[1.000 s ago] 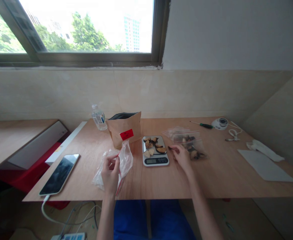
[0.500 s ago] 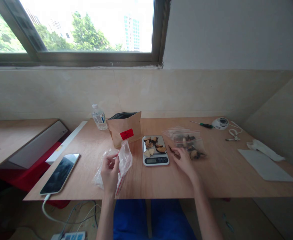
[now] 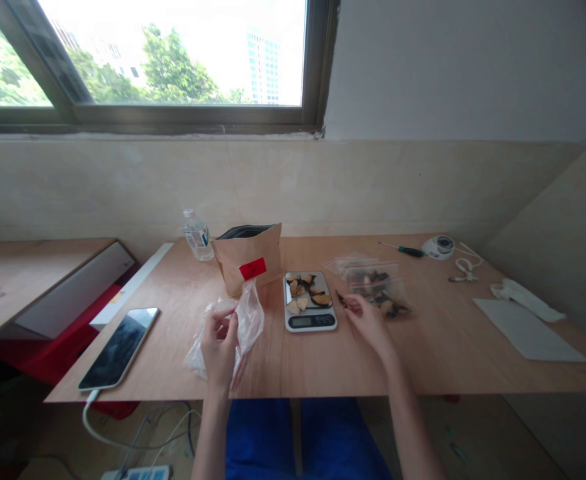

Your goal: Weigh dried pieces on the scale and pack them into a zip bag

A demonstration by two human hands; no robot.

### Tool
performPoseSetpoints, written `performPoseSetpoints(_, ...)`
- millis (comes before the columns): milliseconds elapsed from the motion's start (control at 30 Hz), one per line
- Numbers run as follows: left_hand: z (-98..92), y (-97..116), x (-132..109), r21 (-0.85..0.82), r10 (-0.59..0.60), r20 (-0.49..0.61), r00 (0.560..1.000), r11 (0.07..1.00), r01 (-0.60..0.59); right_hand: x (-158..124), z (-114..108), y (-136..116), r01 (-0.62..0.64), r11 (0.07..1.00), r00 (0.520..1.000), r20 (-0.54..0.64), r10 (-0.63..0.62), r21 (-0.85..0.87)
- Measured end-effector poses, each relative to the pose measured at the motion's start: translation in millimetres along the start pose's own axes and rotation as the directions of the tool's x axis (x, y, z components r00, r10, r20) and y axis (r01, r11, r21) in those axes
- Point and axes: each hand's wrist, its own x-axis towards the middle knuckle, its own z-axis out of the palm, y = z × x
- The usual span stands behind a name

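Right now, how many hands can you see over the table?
2. The left hand is left of the scale, pinching a clear bag. The right hand is right of the scale, holding a dark piece. Neither is hidden.

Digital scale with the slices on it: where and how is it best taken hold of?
The scale is probably best gripped at its left and right edges, from both sides: its body is low and flat, with loose slices on top.
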Motion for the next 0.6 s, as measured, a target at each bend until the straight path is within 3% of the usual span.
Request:
performPoseSetpoints(400, -2.0, 0.8, 1.4, -0.024, 0.004, -0.004, 1.0, 1.0, -0.004, 49.7, 20.2, -5.9, 0.065, 0.988, 0.994, -0.097, -0.051, 0.141)
performPoseSetpoints(600, -5.3, -0.5, 1.9, -0.015, 0.004, -0.002, 1.0, 1.0, -0.004, 72.5, 33.4, -11.0, 0.062, 0.984, 0.996, -0.08, -0.05, 0.165)
